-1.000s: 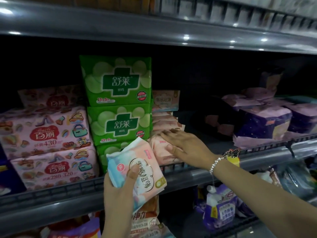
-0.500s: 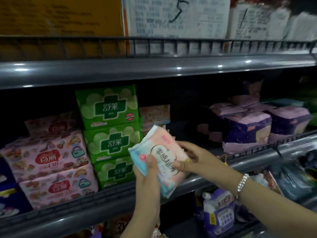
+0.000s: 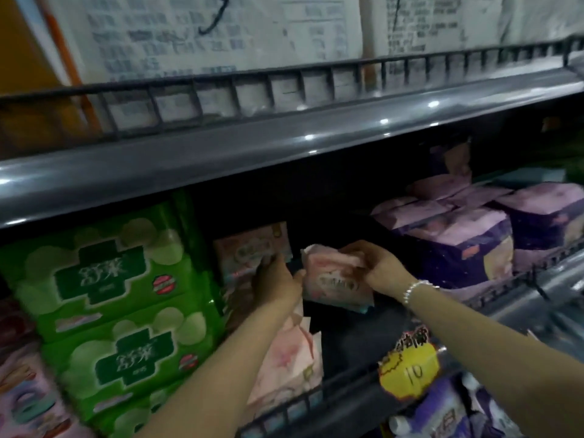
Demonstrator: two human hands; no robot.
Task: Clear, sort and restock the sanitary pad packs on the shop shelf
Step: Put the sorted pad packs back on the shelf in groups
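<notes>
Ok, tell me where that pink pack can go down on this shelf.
Free: the dark gap below the pink pack, between the pink stack and the purple packs. Crowded: green packs fill the left; purple packs fill the right.

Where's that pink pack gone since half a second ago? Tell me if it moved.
Yes. The pink pack, held by both hands, has gone from in front of the shelf rail into the gap right of the green packs.

My left hand (image 3: 276,281) hides part of the far pink soft-plastic pad pack (image 3: 249,248), its print too blurred for me to read, like the white printed paper sheets (image 3: 205,33) cut off by the top edge.
</notes>
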